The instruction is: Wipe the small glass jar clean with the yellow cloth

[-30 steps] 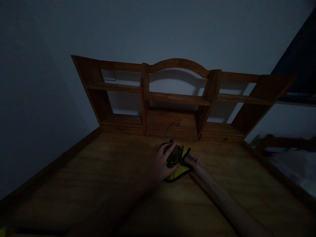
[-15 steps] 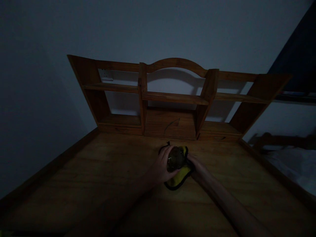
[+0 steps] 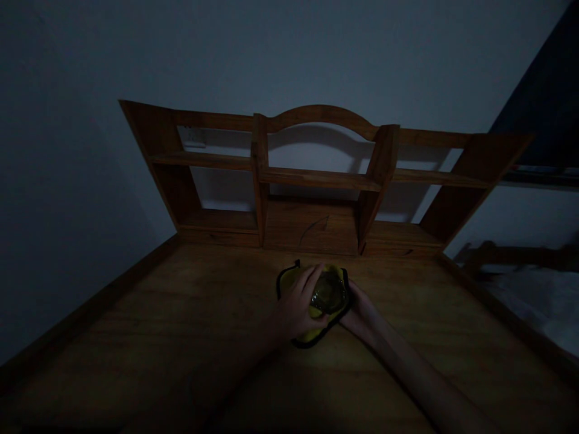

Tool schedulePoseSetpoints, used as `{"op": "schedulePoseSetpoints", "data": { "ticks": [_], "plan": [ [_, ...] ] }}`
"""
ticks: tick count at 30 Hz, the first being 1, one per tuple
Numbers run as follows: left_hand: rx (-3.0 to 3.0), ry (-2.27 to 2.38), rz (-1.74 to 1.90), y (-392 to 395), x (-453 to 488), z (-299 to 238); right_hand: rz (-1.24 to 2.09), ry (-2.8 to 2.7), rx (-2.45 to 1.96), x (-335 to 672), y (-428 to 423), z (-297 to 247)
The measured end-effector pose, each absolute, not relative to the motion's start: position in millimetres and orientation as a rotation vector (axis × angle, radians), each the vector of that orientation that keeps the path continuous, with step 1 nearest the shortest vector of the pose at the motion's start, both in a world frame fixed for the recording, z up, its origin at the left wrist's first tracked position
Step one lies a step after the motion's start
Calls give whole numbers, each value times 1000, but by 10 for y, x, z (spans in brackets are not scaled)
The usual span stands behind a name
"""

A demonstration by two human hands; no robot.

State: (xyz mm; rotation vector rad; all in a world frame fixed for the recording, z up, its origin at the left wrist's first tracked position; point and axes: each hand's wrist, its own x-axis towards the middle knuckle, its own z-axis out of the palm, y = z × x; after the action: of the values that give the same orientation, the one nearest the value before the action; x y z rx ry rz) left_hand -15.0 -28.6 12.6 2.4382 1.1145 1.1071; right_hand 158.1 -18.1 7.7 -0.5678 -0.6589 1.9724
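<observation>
In dim light, a clear, shiny, rounded vessel that looks like a glass bowl or cup (image 3: 329,293) is between my hands over the desk. My left hand (image 3: 302,306) curves round its left side, thumb below and fingers above. A yellow cloth with black edging (image 3: 289,279) spreads beneath and behind the glass. My right hand (image 3: 360,308) grips the cloth's right edge from the side and below, close against the glass. Most of the right fingers are hidden under the cloth.
A wooden desk (image 3: 217,307) lies under my hands. At its back stands a wooden shelf unit (image 3: 316,179) with several compartments, against a pale wall. A socket (image 3: 195,138) shows through the left opening. Pale bedding (image 3: 538,301) lies to the right.
The glass has shifted slightly right and its opening now tips more towards me. The cloth has spread out flatter to the left, and my right hand has slid further beneath its edge.
</observation>
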Motion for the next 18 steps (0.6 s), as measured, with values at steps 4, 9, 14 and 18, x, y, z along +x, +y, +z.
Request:
{"op": "schedulePoseSetpoints", "data": {
  "ticks": [4,9,14,18],
  "plan": [
    [2424,1183,1155,-294,-126,125,1958,-660,-541,1519,-211,88],
    [2363,1246,1225,-271,-113,54,1920,-689,-587,1520,-209,62],
    [2357,1250,1264,-263,-101,44,1873,-718,-632,1540,-191,67],
    [2359,1211,1337,-285,-89,83,1856,-680,-645,1553,-164,66]
  ]
}}
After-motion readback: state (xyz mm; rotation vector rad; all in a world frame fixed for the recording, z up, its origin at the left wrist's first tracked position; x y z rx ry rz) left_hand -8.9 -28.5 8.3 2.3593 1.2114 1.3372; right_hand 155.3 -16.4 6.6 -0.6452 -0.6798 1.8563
